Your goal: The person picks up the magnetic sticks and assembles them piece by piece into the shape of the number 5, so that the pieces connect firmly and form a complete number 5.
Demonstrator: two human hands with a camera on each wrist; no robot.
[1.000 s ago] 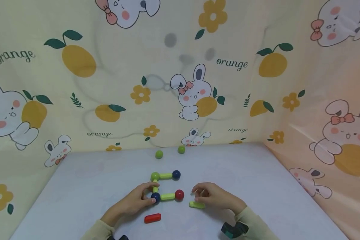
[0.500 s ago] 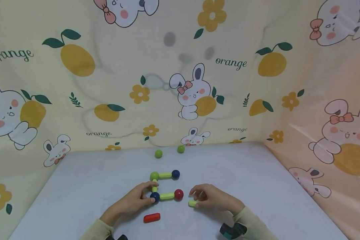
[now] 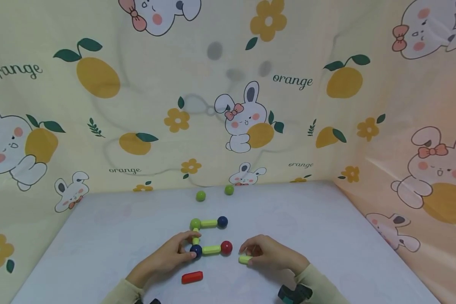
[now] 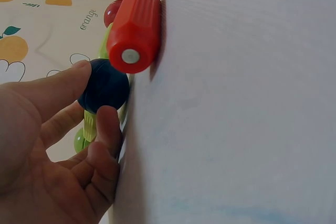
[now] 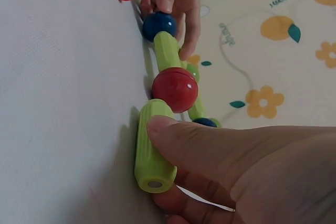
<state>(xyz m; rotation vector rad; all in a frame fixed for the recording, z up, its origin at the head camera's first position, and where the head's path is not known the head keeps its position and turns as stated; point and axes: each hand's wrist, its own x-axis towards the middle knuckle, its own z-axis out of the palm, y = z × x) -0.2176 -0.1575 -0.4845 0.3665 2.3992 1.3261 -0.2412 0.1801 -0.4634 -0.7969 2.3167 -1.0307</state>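
My left hand (image 3: pixel 175 249) pinches the near-left dark blue ball (image 4: pixel 107 85) of a magnetic ball-and-rod shape. From that ball one light green rod (image 3: pixel 211 250) runs right to a red ball (image 3: pixel 226 247). Another goes back to a green ball (image 3: pixel 195 223), joined by a further rod (image 3: pixel 209 223) to a second dark blue ball (image 3: pixel 222 221). Right of the red ball, my right hand (image 3: pixel 271 252) holds a loose light green magnetic rod (image 5: pixel 152 153) between thumb and fingers. The head view shows a gap between this rod and the red ball. Its right end is hidden by the hand.
A red magnetic rod (image 3: pixel 192 277) lies on the white table (image 3: pixel 121 228), nearer than the shape. Two green balls (image 3: pixel 201 196) (image 3: pixel 229 190) sit at the back edge, before a patterned cloth (image 3: pixel 156 84). Another cloth side (image 3: pixel 414 169) stands at the right.
My right hand has shifted slightly left and taken hold of the loose green rod, covering more of it. The left hand keeps its place on the blue ball.
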